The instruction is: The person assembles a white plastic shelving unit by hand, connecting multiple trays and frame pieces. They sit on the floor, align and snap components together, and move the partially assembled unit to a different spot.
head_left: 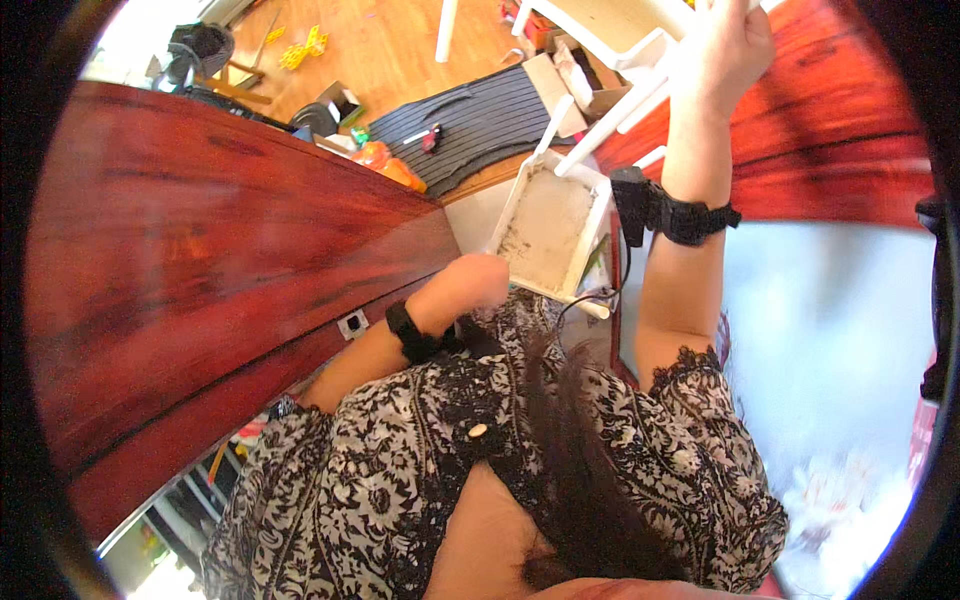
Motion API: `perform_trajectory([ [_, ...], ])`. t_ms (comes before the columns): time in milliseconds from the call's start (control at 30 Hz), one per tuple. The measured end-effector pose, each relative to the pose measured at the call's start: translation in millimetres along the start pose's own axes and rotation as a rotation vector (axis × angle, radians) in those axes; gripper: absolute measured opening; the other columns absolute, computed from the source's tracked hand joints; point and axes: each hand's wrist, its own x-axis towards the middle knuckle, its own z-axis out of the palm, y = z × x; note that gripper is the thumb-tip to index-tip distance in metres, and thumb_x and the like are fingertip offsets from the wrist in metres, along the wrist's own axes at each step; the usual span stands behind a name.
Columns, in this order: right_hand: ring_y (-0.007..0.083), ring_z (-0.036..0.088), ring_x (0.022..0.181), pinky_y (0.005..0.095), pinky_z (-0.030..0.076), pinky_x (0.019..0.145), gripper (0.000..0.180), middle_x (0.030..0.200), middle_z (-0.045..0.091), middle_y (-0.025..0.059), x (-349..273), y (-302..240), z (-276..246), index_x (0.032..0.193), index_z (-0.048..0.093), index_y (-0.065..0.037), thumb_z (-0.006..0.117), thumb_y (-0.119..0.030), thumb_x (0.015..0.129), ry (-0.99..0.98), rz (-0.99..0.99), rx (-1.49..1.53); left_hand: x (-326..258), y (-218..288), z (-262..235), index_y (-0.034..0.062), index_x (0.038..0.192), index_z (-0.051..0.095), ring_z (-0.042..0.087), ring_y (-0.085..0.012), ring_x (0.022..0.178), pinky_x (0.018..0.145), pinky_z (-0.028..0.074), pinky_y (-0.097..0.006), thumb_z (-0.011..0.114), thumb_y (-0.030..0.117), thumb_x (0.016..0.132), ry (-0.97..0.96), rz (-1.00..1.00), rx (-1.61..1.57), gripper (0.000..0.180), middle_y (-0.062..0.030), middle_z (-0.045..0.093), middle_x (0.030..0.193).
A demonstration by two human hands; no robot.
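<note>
Right hand [722, 50]: raised high toward the top edge of the view, fingers wrapped and closed around a bar of the white frame [625, 95]; black wrist strap [672, 212] with a small dangling box and cable below the hand.
Left hand [478, 280]: blurred, curled near the lower left corner of the white tray [552, 228], seemingly touching its edge; hard to tell whether clamped on it or merely resting against it; black band [408, 333] on the wrist.
White frame: slatted white plastic piece, tilted, reaching from the top of the view down toward the tray's upper corner.
White tray: shallow, rectangular, dirty and speckled grey inside, held upright-tilted between the two forearms, just above the patterned blouse [480, 470].
Red-brown wooden panel [200, 250]: large, glossy, filling the left side of the view, next to the left forearm.
Second red-brown panel [830, 130]: behind the right forearm, at upper right.
Black ribbed mat [480, 125]: on the wooden floor beyond the tray, with a small tool lying on it.
Orange things [390, 165]: just beside the mat's near edge, by the panel's corner.
Cardboard box [565, 85]: open, at the mat's far right end, under the white frame.
</note>
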Motion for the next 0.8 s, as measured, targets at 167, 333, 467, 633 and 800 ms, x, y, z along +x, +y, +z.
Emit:
perform_trajectory([
  [167, 0.0049, 0.037, 0.056, 0.0257, 0.029, 0.050, 0.038, 0.058, 0.043, -0.0040, -34.0, -3.3, 4.3, 0.065, 0.052, -0.006, 0.057, -0.028, 0.095, -0.101, -0.062, -0.102, 3.3, -55.9, 8.7, -0.0027, 0.075, 0.069, 0.065, -0.0403, 0.075, 0.066, 0.052, -0.047, 0.056, 0.013, 0.072, 0.135, 0.058, 0.018, 0.020, -0.0247, 0.065, 0.080],
  [333, 0.0082, 0.047, 0.057, 0.0290, 0.039, 0.050, 0.032, 0.061, 0.052, 0.0010, -86.2, -11.6, -1.9, 0.079, 0.059, 0.002, 0.058, -0.026, 0.095, -0.235, 0.067, -0.188, 24.6, -156.2, 15.1, 0.0032, 0.065, 0.069, 0.066, -0.0352, 0.071, 0.061, 0.052, -0.043, 0.065, 0.006, 0.060, 0.020, 0.319, 0.394, 0.007, -0.0206, 0.067, 0.079],
  [467, 0.0064, 0.040, 0.063, 0.0261, 0.035, 0.055, 0.028, 0.069, 0.046, -0.0020, -106.8, -11.2, 0.7, 0.079, 0.052, 0.001, 0.052, -0.018, 0.099, -0.138, 0.005, -0.204, 40.1, -209.7, 11.2, 0.0035, 0.067, 0.071, 0.065, -0.0372, 0.070, 0.061, 0.051, -0.044, 0.063, 0.004, 0.057, 0.052, -0.100, 0.202, 0.013, -0.0222, 0.067, 0.079],
  [633, 0.0076, 0.043, 0.059, 0.0268, 0.037, 0.055, 0.025, 0.063, 0.049, -0.0010, -109.3, 31.6, 28.2, 0.084, 0.056, 0.001, 0.056, -0.021, 0.097, -0.223, 0.125, -0.148, 42.8, -240.6, -38.1, 0.0021, 0.075, 0.073, 0.067, -0.0334, 0.071, 0.063, 0.052, -0.041, 0.066, 0.005, 0.063, -0.093, -0.415, 0.122, 0.015, -0.0200, 0.069, 0.081],
  [800, 0.0065, 0.043, 0.060, 0.0264, 0.037, 0.054, 0.024, 0.063, 0.048, -0.0017, -75.9, 99.0, 90.2, 0.083, 0.057, 0.000, 0.057, -0.021, 0.096, -0.143, 0.085, -0.137, 75.3, -314.4, -126.1, -0.0001, 0.081, 0.072, 0.068, -0.0336, 0.076, 0.066, 0.051, -0.043, 0.057, 0.008, 0.074, -0.050, -0.525, -0.068, 0.019, -0.0199, 0.069, 0.086],
])
